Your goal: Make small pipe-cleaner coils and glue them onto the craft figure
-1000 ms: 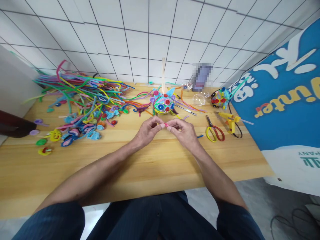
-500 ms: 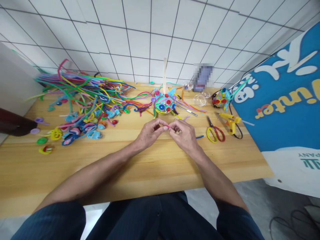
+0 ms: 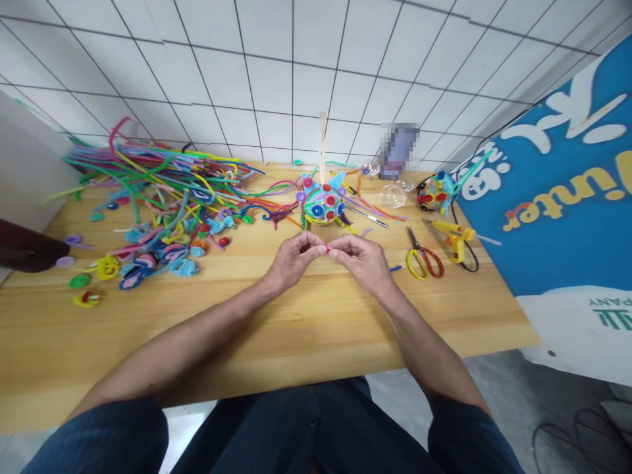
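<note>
Between the fingertips of both hands is a small pinkish-red piece of pipe cleaner (image 3: pixel 328 249), mostly covered by the fingers. My left hand (image 3: pixel 299 260) pinches it from the left, thumb against forefinger. From the right, my right hand (image 3: pixel 363 263) closes on it the same way. Just beyond the hands stands a colourful pipe-cleaner figure (image 3: pixel 322 203) with coiled red and blue discs and a pale stick (image 3: pixel 322 148) rising behind it. Right of my right hand lie scissors (image 3: pixel 423 255) with one yellow and one red handle.
A heap of pipe cleaners (image 3: pixel 168 174) fills the back left, with several finished twisted pieces (image 3: pixel 162 253) before it. At the right are a yellow glue gun (image 3: pixel 455 238), a second figure (image 3: pixel 434 194) and clear plastic balls (image 3: pixel 394 195). A dark bottle (image 3: pixel 29 247) intrudes at left.
My right hand has turned slightly, its thumb now meeting the left thumb at the red piece. The whole view has shifted a little; the things on the table have stayed put.
</note>
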Tool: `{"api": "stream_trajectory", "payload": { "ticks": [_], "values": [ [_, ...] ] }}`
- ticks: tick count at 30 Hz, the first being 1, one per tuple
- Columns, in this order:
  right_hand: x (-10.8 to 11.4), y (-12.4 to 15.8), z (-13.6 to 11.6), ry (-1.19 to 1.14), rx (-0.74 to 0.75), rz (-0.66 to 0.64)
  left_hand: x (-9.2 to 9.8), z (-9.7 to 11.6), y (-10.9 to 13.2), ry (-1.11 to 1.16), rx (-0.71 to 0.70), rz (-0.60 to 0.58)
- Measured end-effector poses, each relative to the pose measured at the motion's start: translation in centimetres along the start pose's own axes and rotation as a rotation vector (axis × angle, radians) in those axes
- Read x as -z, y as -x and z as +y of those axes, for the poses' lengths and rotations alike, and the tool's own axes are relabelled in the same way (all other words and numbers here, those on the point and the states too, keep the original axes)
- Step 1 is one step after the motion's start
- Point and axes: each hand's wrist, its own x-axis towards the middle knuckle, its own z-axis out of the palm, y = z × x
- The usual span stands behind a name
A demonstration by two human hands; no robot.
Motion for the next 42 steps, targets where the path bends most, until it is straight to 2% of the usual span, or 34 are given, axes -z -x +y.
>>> {"api": "stream_trajectory", "payload": {
  "ticks": [3, 6, 14, 18, 23, 25, 30, 33, 36, 42],
  "values": [
    [-0.1, 0.0, 0.0, -0.109, -0.059, 0.016, -0.3, 0.5, 0.3, 0.036, -0.001, 0.009],
    [-0.5, 0.2, -0.3, -0.105, -0.070, 0.066, -0.5, 0.6, 0.6, 0.071, -0.003, 0.040],
    [-2.2, 0.9, -0.7, -0.114, -0.067, 0.153, -1.8, -0.6, 1.5, 0.237, 0.040, 0.170],
    [-1.5, 0.5, -0.7, -0.091, -0.081, 0.120, -1.0, -0.3, 0.8, 0.238, 0.039, 0.064],
    [-0.2, -0.1, -0.6, 0.012, -0.093, 0.025, 1.1, 0.9, -0.7, -0.019, -0.023, -0.159],
    [0.0, -0.1, -0.4, 0.063, -0.064, -0.008, 1.4, 1.1, -0.9, -0.090, -0.035, -0.192],
    [-0.4, -0.1, 0.0, 0.073, 0.018, 0.009, 1.0, 0.9, -0.6, -0.004, 0.027, -0.098],
    [-0.8, 0.1, -0.1, 0.059, 0.147, 0.079, 0.5, 0.7, -0.4, 0.095, 0.097, -0.021],
    [-0.9, 0.3, -0.4, 0.138, 0.281, 0.118, 0.3, 0.6, -0.3, 0.125, 0.104, 0.021],
    [-1.4, 0.5, -0.3, 0.108, 0.235, 0.144, -0.1, 0.9, 0.3, 0.098, 0.033, 0.073]
  ]
}}
